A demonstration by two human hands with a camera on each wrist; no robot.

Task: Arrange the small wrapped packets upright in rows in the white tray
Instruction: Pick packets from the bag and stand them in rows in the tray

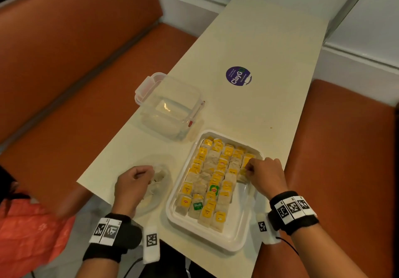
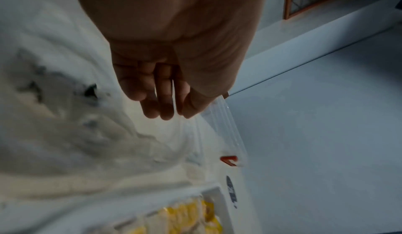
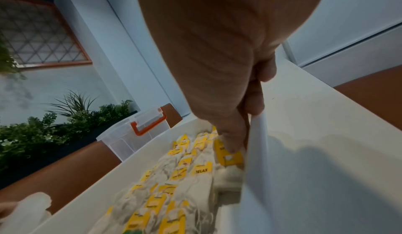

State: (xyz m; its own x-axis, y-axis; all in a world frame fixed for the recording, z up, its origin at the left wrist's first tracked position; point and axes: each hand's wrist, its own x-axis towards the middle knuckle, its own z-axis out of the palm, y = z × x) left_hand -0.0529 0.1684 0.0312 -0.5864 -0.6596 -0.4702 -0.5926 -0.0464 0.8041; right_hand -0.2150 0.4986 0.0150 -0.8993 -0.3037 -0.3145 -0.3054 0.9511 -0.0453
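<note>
The white tray (image 1: 234,241) holds several rows of upright pale packets (image 1: 207,178) with yellow tags; a green-tagged one (image 1: 197,206) stands near the front. My right hand (image 1: 248,168) is at the tray's right column, where its curled fingers pinch a yellow-tagged packet (image 3: 230,157) beside the tray wall (image 3: 256,151); in the right wrist view, that hand (image 3: 241,134) has its thumb on the tag. My left hand (image 1: 149,176) hovers over a clear bag of loose packets (image 1: 160,182) left of the tray. In the blurred left wrist view its fingers (image 2: 165,114) hang loosely curled with nothing seen in them.
A clear lidless container (image 1: 170,109) with a red latch stands behind the bag. A round purple sticker (image 1: 238,76) lies on the cream table (image 1: 259,40). Orange benches (image 1: 86,62) flank the table on both sides. An orange-red bag (image 1: 26,230) sits at lower left.
</note>
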